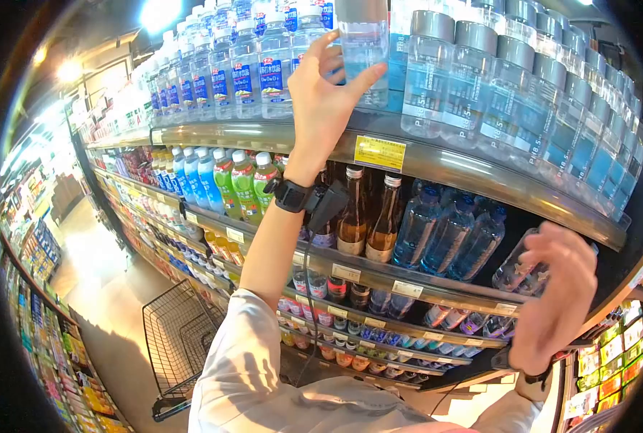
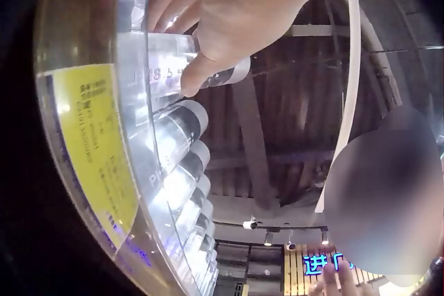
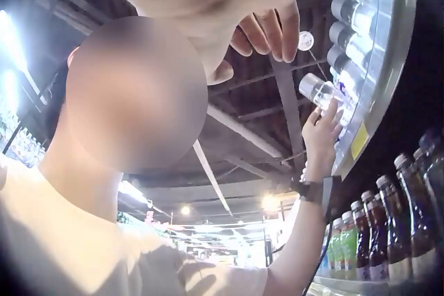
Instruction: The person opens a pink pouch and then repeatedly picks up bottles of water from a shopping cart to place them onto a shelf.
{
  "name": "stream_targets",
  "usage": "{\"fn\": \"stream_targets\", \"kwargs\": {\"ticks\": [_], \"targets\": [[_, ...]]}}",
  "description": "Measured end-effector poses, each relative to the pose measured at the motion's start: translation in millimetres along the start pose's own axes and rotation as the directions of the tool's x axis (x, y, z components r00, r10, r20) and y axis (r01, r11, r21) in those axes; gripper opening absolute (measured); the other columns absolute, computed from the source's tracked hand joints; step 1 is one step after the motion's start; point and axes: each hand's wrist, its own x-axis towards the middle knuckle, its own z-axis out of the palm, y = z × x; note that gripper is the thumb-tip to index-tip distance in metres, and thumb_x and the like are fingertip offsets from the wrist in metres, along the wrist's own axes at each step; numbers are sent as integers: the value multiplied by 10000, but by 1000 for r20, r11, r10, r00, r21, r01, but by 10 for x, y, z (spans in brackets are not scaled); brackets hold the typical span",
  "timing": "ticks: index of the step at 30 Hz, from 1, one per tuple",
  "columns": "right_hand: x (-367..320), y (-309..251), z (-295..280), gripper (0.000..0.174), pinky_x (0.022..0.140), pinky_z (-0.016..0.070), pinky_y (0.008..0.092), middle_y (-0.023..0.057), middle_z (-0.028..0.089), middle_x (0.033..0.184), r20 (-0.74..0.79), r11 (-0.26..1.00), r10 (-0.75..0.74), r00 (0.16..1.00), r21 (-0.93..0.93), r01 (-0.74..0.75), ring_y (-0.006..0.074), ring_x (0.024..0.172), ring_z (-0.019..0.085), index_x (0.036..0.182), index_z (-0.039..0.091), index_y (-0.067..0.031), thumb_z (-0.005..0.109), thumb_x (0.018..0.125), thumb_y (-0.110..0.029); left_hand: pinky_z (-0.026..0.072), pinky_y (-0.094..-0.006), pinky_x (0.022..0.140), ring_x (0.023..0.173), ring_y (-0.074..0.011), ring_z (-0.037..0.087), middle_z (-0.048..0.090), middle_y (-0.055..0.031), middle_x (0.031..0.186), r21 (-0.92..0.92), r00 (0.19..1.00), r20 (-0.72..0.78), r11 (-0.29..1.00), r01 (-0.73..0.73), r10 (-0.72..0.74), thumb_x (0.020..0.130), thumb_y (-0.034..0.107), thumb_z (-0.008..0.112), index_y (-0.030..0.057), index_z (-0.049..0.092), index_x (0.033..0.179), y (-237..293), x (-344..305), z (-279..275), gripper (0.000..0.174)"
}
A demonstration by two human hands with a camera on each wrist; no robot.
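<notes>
On the top shelf's front edge, my left hand (image 1: 326, 94) holds a clear water bottle (image 1: 365, 54) with a wide grey cap. The thumb lies along the bottle's right side and the fingers reach round its left. The left wrist view shows the thumb (image 2: 196, 77) against the same bottle (image 2: 166, 65), its label partly hidden. In the right wrist view the bottle (image 3: 319, 90) leans above the left hand (image 3: 322, 136). My right hand (image 1: 563, 281), slightly blurred, hangs in front of the lower shelf at the right, fingers loosely bent, holding nothing.
Matching grey-capped bottles (image 1: 502, 94) line the top shelf to the right; blue-labelled bottles (image 1: 242, 79) stand left. A yellow price tag (image 1: 380, 154) marks the shelf edge. Below are brown glass bottles (image 1: 368, 216) and blue bottles (image 1: 444, 234). A wire shopping cart (image 1: 181, 339) stands in the aisle.
</notes>
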Motion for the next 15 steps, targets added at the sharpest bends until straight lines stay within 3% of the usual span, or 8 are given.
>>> {"fn": "stream_targets", "kwargs": {"ticks": [3, 4, 7, 10, 12, 15], "targets": [[119, 137, -194, 496, 965, 470, 409, 247, 530, 1360, -95, 986, 80, 992, -141, -93, 301, 1144, 589, 1367, 473, 51, 585, 994, -255, 598, -338, 833, 1007, -219, 718, 719, -222, 1118, 50, 993, 78, 995, 88, -92, 795, 288, 892, -107, 526, 1372, 24, -21, 17, 790], [162, 203, -293, 456, 1046, 438, 413, 202, 531, 1410, -90, 970, 88, 992, -218, -106, 284, 1217, 569, 1418, 465, 32, 557, 1026, -182, 597, -319, 820, 1002, -207, 717, 722, -219, 1118, 82, 987, 110, 990, 112, -120, 810, 319, 883, -119, 531, 1367, 30, -16, 11, 792], [300, 603, -689, 443, 1130, 382, 402, 187, 530, 1441, -174, 846, 21, 984, -521, -110, 268, 1305, 533, 1440, 468, 23, 552, 1038, -142, 593, -328, 813, 1004, -223, 723, 716, -233, 1148, 176, 975, 208, 984, 34, -71, 835, 361, 857, -124, 528, 1370, -18, 2, 13, 793], [379, 1073, -1261, 479, 1167, 351, 387, 183, 519, 1472, -254, 718, -35, 966, -679, -153, 269, 1373, 492, 1453, 471, 15, 594, 1041, -197, 591, -348, 824, 994, -259, 730, 712, -249, 1145, 184, 954, 252, 976, 117, -162, 830, 410, 850, -96, 529, 1391, 8, 16, 2, 821], [404, 1386, -1626, 513, 1167, 351, 382, 191, 508, 1487, -288, 656, -95, 953, -738, -157, 283, 1380, 488, 1461, 464, 16, 609, 1041, -242, 588, -364, 820, 975, -273, 729, 714, -244, 1119, 286, 959, 256, 957, 47, -124, 820, 448, 847, -72, 536, 1398, 47, -17, 12, 837], [335, 1874, -2129, 561, 1170, 347, 404, 217, 501, 1489, -310, 565, -60, 949, -794, -224, 314, 1396, 475, 1488, 433, 8, 603, 1045, -291, 584, -374, 802, 934, -285, 724, 713, -221, 1062, 372, 956, 283, 927, -37, -76, 810, 493, 839, -46, 540, 1407, 30, -28, -43, 859]]}}
